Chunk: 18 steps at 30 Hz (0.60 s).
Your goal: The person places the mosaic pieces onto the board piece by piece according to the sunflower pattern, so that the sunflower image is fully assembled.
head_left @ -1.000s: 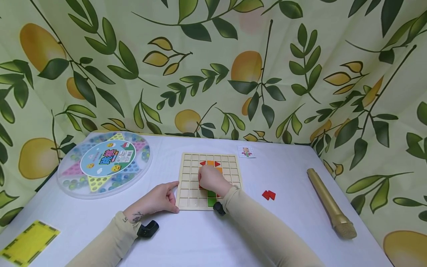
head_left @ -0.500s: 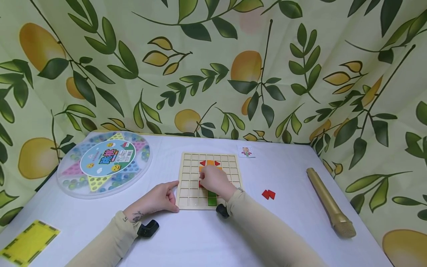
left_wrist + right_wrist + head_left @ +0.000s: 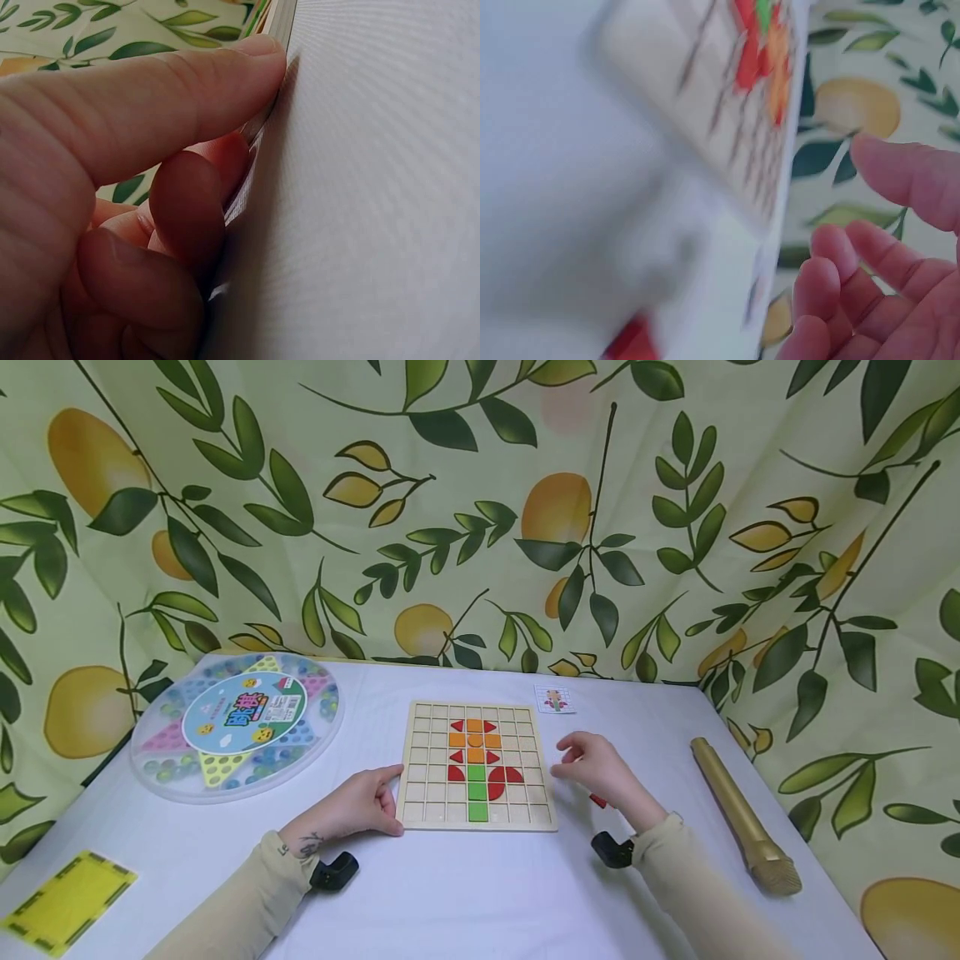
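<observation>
A square wooden grid board [image 3: 517, 814] lies flat on the white tablecloth. Orange squares [image 3: 474, 726], green squares [image 3: 477, 811] and red triangular and rounded pieces [image 3: 496, 788] sit in its cells, and an orange disc [image 3: 475, 741] is at the centre of the orange cross. My left hand [image 3: 348, 806] touches the board's left edge with extended thumb and index finger; its other fingers are bent beneath, as the left wrist view shows. My right hand [image 3: 600, 772] hovers right of the board, fingers loosely bent, nothing between them. Below it a loose red piece [image 3: 597, 801] is partly hidden.
A small pattern card [image 3: 554, 699] lies behind the board's right corner. To the right rests a gold microphone [image 3: 742, 818]. At the left are a round marble-game case [image 3: 240, 722] and a yellow rectangular card [image 3: 71, 902]. A leaf-patterned curtain [image 3: 480, 527] hangs behind the table.
My right hand has left the board and moved right, to beside it near the loose red pieces. More red pieces on the board are now uncovered. The left hand has stayed in place.
</observation>
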Each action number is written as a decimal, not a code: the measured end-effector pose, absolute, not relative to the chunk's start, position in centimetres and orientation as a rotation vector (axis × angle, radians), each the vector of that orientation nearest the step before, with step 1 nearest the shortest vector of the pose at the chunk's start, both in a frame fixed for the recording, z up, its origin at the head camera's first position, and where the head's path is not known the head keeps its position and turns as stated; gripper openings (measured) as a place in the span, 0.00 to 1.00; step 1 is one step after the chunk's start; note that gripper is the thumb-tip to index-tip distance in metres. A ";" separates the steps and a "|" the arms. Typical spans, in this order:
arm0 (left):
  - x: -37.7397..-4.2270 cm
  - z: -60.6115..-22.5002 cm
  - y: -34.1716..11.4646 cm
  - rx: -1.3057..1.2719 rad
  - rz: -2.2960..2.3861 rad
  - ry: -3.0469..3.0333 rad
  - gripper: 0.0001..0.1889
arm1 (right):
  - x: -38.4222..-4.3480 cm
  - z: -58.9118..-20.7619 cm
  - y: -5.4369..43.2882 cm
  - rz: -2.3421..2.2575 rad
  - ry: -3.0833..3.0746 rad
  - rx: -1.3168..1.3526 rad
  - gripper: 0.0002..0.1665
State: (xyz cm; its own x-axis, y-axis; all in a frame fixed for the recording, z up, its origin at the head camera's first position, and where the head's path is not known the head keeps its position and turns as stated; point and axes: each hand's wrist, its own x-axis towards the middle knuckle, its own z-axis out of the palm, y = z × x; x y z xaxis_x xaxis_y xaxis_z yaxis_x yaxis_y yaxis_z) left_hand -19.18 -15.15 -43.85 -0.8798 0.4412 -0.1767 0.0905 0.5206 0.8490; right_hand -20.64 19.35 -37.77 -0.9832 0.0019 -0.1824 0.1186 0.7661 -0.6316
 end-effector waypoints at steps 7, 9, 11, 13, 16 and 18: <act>-19.1 -43.8 -15.1 0.415 1.308 2.399 0.51 | -18.9 -38.9 23.6 -0.791 2.776 0.234 0.20; -19.1 -43.9 -15.1 0.408 1.305 2.403 0.51 | -18.7 -39.1 24.1 -0.723 2.787 0.236 0.17; -19.1 -43.9 -15.1 0.402 1.306 2.403 0.51 | -18.5 -39.4 24.3 -0.658 2.803 0.237 0.14; -19.2 -44.0 -15.1 0.403 1.307 2.402 0.51 | -18.5 -39.7 24.4 -0.591 2.825 0.227 0.12; -19.1 -44.0 -15.0 0.413 1.311 2.405 0.51 | -18.6 -40.1 24.3 -0.517 2.856 0.201 0.10; -19.1 -43.9 -15.0 0.424 1.311 2.407 0.51 | -18.7 -40.2 24.2 -0.500 2.866 0.185 0.09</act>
